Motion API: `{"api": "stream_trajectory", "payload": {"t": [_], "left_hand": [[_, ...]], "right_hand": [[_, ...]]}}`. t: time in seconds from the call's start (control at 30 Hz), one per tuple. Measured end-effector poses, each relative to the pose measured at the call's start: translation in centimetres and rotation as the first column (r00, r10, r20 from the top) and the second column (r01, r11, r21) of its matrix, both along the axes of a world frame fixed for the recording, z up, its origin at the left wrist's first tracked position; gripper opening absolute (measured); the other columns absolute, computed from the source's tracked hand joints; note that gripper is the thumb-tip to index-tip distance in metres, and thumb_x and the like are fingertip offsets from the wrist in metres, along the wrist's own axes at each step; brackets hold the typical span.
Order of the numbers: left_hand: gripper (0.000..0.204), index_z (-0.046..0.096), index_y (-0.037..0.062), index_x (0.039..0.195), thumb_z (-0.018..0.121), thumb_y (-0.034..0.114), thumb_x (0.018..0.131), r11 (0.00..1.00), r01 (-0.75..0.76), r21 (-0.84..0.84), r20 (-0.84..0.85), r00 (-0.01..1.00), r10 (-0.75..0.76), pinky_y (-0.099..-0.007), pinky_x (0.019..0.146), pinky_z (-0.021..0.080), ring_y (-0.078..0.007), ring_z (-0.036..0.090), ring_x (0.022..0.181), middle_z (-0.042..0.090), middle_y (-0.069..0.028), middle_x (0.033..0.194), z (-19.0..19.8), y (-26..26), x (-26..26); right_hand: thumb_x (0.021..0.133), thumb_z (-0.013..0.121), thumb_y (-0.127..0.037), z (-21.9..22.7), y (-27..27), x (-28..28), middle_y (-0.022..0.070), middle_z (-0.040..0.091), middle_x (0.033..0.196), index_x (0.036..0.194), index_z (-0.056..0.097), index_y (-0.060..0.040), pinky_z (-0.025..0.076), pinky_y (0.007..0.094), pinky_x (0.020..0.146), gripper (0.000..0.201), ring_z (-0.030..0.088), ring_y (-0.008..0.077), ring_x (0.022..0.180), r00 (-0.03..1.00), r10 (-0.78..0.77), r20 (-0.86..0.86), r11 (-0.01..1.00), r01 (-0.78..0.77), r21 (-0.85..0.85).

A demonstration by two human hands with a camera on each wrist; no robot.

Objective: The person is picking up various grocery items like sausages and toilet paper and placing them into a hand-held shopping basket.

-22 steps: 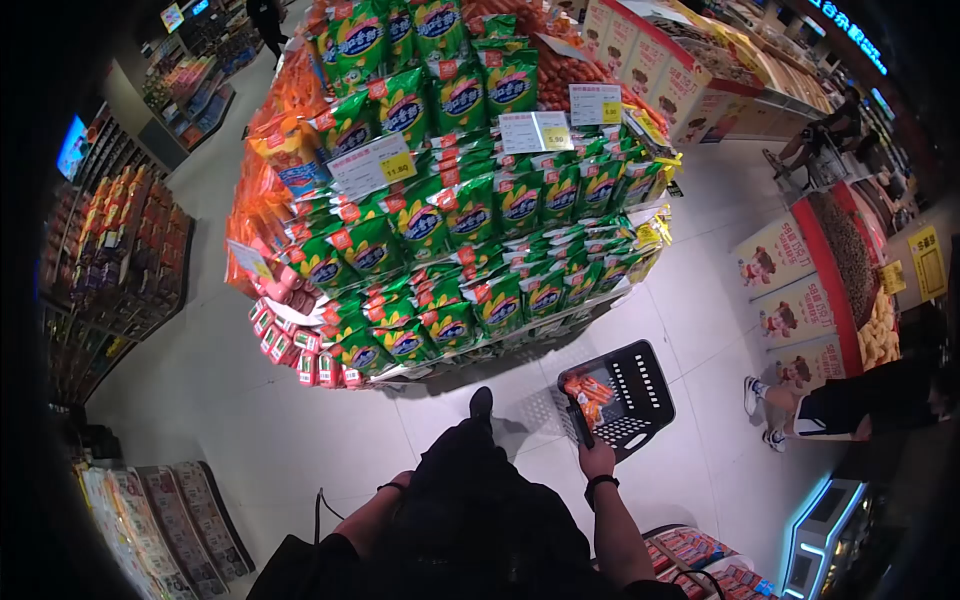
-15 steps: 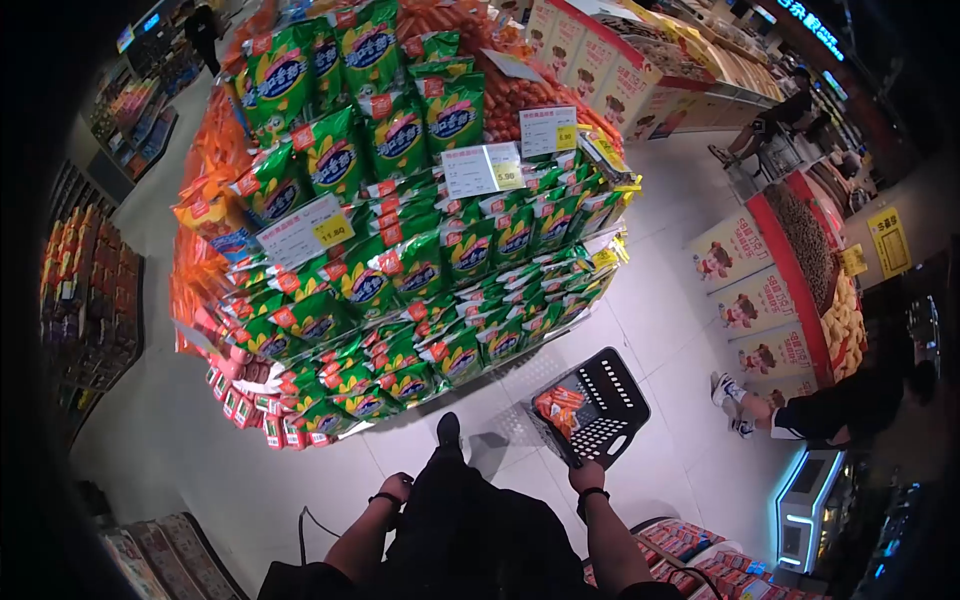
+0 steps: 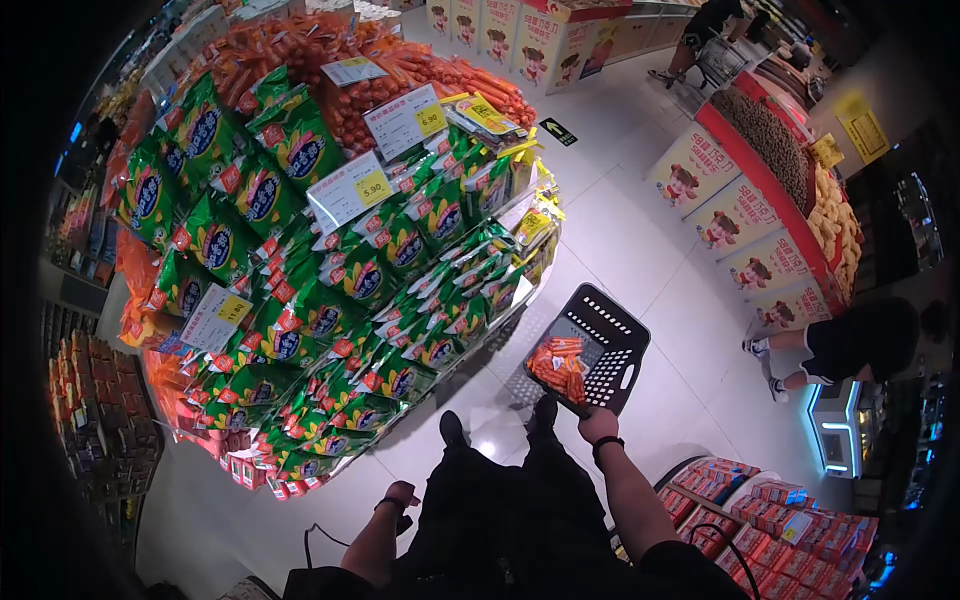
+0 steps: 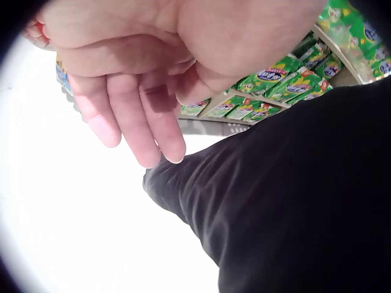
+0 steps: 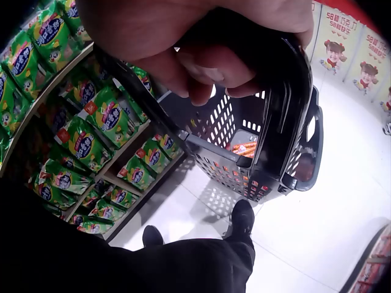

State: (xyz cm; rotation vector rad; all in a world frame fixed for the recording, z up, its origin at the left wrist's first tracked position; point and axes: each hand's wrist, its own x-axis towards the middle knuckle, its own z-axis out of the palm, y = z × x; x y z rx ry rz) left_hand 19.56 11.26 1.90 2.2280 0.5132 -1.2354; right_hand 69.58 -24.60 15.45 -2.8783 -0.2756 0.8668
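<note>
My right hand point(image 3: 600, 426) grips the handle of a black shopping basket point(image 3: 627, 338) that hangs at my right side. In the right wrist view, the fingers point(image 5: 223, 67) curl round the handle, and the perforated basket wall hangs below. An orange-red pack of sausages point(image 3: 558, 366) lies in the basket. My left hand point(image 3: 403, 493) hangs beside my left thigh and holds nothing. Its fingers point(image 4: 131, 119) droop loosely in the left wrist view, close to my dark trouser leg point(image 4: 275, 201).
Ahead and left stands a large tiered display of green bags point(image 3: 320, 322), topped with orange sausages point(image 3: 440, 80) and price cards point(image 3: 348, 192). A chocolate-print bin point(image 3: 725, 230) and a person point(image 3: 862, 335) are on the right. Red boxes point(image 3: 770, 550) fill a stand at lower right.
The head view has turned right, so the display shifts left and the red-box stand shows more. My second foot has come into view beside the first. The right hand keeps its grip on the basket.
</note>
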Motion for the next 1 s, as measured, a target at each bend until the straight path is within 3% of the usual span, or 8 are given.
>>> {"api": "stream_trajectory", "payload": {"t": [0.03,0.23,0.27,0.3,0.43,0.5,0.87,1.0], "left_hand": [[0.041,0.082,0.0047,0.107,0.086,0.041,0.089,0.994,0.109,-0.004,-0.08,0.991,-0.109,-0.0469,0.095,0.06,-0.0366,0.076,0.108,0.081,-0.0169,0.106,0.1,0.4,0.8],[0.04,0.084,0.0038,0.101,0.084,0.042,0.09,0.983,0.079,0.167,-0.046,0.996,-0.072,-0.0486,0.097,0.059,-0.0384,0.076,0.108,0.081,-0.0194,0.109,1.8,-5.2,9.2],[0.036,0.083,0.0036,0.104,0.08,0.038,0.093,0.914,-0.383,0.137,0.048,0.924,0.38,-0.0481,0.098,0.059,-0.0388,0.076,0.108,0.081,-0.0197,0.11,2.4,-6.6,11.7],[0.033,0.083,0.0034,0.107,0.076,0.034,0.095,0.652,-0.757,0.043,0.113,0.652,0.75,-0.0476,0.099,0.058,-0.0392,0.076,0.108,0.081,-0.0199,0.11,3.2,-9.8,14.2],[0.035,0.08,0.0046,0.118,0.068,0.031,0.098,0.662,-0.747,0.06,0.099,0.664,0.741,-0.0464,0.103,0.056,-0.0385,0.074,0.116,0.079,-0.0228,0.119,7.5,-12.1,24.8],[0.034,0.079,0.0061,0.122,0.067,0.029,0.1,0.576,-0.817,-0.002,0.167,0.568,0.806,-0.0464,0.103,0.056,-0.0383,0.073,0.119,0.078,-0.023,0.124,8.2,-12.4,26.3],[0.039,0.079,0.007,0.128,0.069,0.033,0.1,0.531,-0.828,-0.181,-0.119,0.554,0.824,-0.0468,0.104,0.055,-0.0345,0.071,0.123,0.077,-0.0189,0.131,-2.1,-15.3,33.5],[0.043,0.077,0.0011,0.127,0.067,0.034,0.102,0.324,-0.917,-0.232,-0.346,0.389,0.854,-0.0489,0.102,0.054,-0.0362,0.072,0.12,0.077,-0.0222,0.128,-3.7,-16.5,41.2]], "right_hand": [[0.092,0.065,-0.025,-0.3,0.4,1.6,0.0184,0.08,0.1,0.102,0.084,-0.0149,0.061,0.0515,0.09,0.024,0.076,0.0404,0.098,1.0,0.019,0.012,1.0,-0.019,0.014],[0.087,0.066,-0.02,0.1,-1.9,10.0,0.0192,0.08,0.093,0.104,0.084,-0.0121,0.062,0.0521,0.088,0.025,0.077,0.041,0.092,0.992,0.109,0.065,0.987,-0.115,0.112],[0.086,0.067,-0.021,0.4,-1.5,11.6,0.0187,0.08,0.094,0.104,0.084,-0.0128,0.062,0.0518,0.088,0.026,0.078,0.0401,0.093,0.989,0.132,0.069,0.985,-0.138,0.104],[0.086,0.068,-0.021,1.1,-2.6,13.4,0.0182,0.08,0.096,0.105,0.084,-0.0136,0.062,0.0516,0.089,0.026,0.078,0.0392,0.094,0.986,0.153,0.073,0.985,-0.158,0.074],[0.083,0.069,-0.019,-0.1,-2.7,20.9,0.0213,0.081,0.103,0.105,0.084,-0.0073,0.063,0.0495,0.089,0.029,0.079,0.0388,0.097,0.983,0.182,0.001,0.983,-0.182,0.03],[0.084,0.068,-0.02,1.2,-2.2,23.9,0.0211,0.081,0.102,0.102,0.084,-0.0076,0.063,0.0494,0.088,0.027,0.079,0.0381,0.098,0.981,0.196,0.01,0.98,-0.196,0.022],[0.081,0.073,-0.021,1.6,0.8,41.8,0.02,0.081,0.102,0.103,0.082,-0.0078,0.063,0.0497,0.09,0.027,0.079,0.0376,0.097,0.936,0.336,0.103,0.941,-0.338,0.009],[0.08,0.072,-0.021,1.9,2.3,47.5,0.018,0.081,0.099,0.103,0.083,-0.0124,0.063,0.0499,0.09,0.027,0.078,0.038,0.097,0.921,0.379,0.094,0.923,-0.383,0.036]]}}
